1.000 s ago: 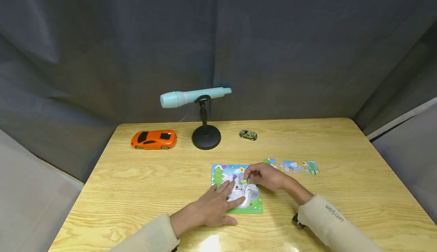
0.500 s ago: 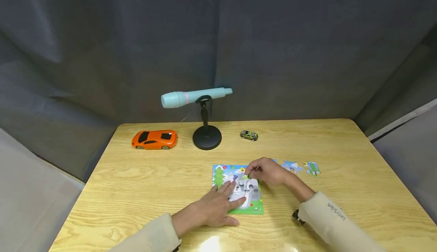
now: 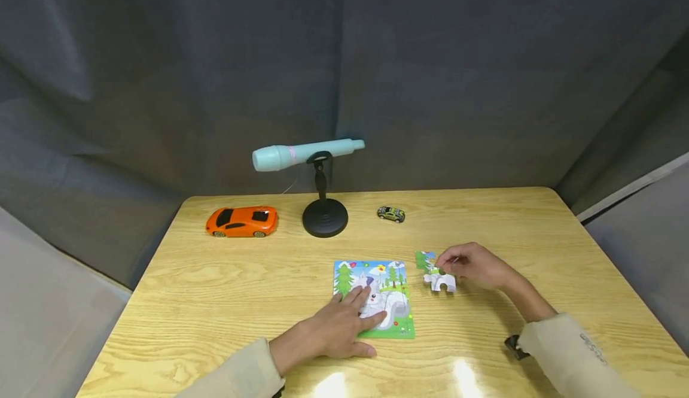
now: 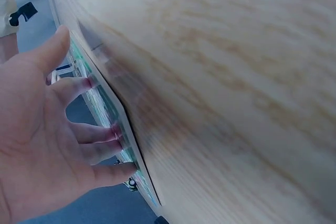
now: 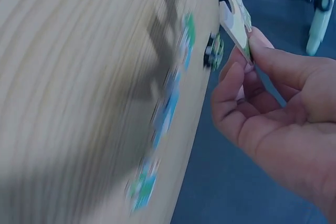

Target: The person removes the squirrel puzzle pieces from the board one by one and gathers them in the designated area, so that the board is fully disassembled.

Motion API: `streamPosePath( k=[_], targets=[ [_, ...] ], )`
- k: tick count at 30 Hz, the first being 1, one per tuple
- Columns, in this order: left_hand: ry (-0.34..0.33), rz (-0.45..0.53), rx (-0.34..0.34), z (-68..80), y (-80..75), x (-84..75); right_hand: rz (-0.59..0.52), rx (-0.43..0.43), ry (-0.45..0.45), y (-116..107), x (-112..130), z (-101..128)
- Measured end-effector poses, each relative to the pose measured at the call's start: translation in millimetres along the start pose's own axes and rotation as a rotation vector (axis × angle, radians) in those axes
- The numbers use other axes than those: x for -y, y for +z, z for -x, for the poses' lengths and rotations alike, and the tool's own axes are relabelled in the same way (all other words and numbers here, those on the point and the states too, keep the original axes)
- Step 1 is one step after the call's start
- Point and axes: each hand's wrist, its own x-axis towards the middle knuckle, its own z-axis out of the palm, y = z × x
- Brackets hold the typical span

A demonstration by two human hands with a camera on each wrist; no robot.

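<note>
My left hand (image 3: 339, 324) lies with spread, straight fingers on the square jigsaw puzzle (image 3: 392, 314), which shows a white-grey animal, trees and grass. In the left wrist view its fingertips (image 4: 118, 174) reach over the puzzle's edge. To the right of the puzzle, my right hand (image 3: 475, 264) pinches a jigsaw piece (image 3: 442, 282) between thumb and fingers. This piece is white and grey with some green, and in the right wrist view it is held up off the table. A loose green-and-blue piece (image 3: 424, 259) lies just behind it; other loose pieces (image 5: 167, 111) are hidden behind the hand in the head view.
Along the back of the wooden table (image 3: 242, 302) stand an orange toy car (image 3: 242, 222), a light blue toy microphone (image 3: 309, 154) on a black stand (image 3: 325, 218), and a small patterned toy car (image 3: 391, 214). A dark curtain (image 3: 430, 87) hangs behind the table.
My right hand has lifted the white-grey piece off the puzzle and carried it right, over the loose pieces. The printed picture now shows where it was. My left hand has stayed in place.
</note>
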Motion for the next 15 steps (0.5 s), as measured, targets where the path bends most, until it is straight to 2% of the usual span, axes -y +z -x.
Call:
streamPosePath(
  k=[8, 15],
  targets=[
    [-0.001, 0.003, 0.001, 0.0, -0.1, -0.8, 0.055, -0.064, 0.074, -26, -31, 36],
    [-0.007, 0.007, -0.002, 0.1, -0.1, -0.9, 0.084, -0.073, 0.137, -33, -48, 56]
  ],
)
